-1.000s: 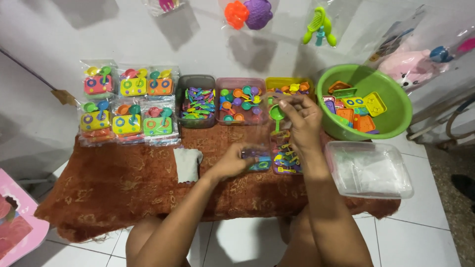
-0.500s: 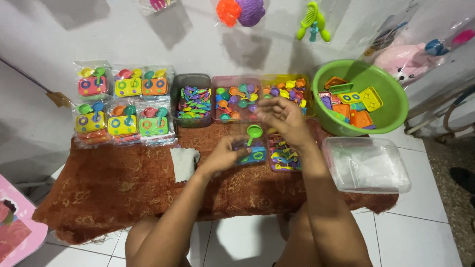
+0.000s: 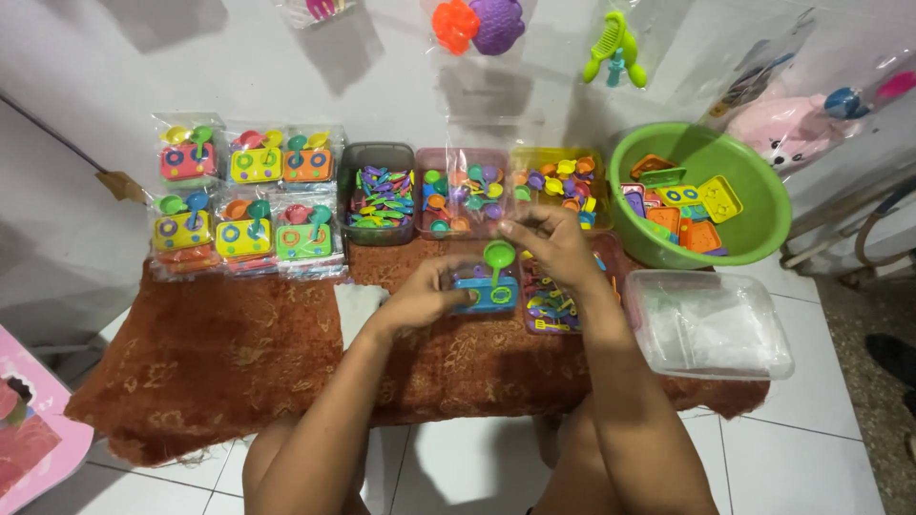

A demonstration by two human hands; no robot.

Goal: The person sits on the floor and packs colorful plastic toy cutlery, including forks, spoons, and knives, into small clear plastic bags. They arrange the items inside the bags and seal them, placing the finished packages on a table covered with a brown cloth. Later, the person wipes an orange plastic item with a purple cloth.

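Now, step: left hand (image 3: pixel 420 298) grasps blue toy stove (image 3: pixel 485 294); right hand (image 3: pixel 555 243) fingers pinch green ladle (image 3: pixel 498 256) onto it.
Next: likely steady seating.

Plastic toys and clear wrapping on a patterned rust-brown cloth.

The rust-brown cloth (image 3: pixel 239 372), matt and woven-looking with a paler leafy pattern, covers the low surface over smooth white floor tiles (image 3: pixel 801 458) with a slight sheen. The left hand (image 3: pixel 420 298) steadies a small blue plastic toy stove (image 3: pixel 485 294), smooth and bright, with a green plastic ladle (image 3: pixel 498 256) at the right hand (image 3: pixel 555 243). At the far right sits a round green plastic basin (image 3: pixel 754 205), glossy on its rim. At the near right is a clear plastic tub (image 3: pixel 711 324) of crinkled transparent bags. At the far left, shiny clear film packets (image 3: pixel 243 195) reflect light.
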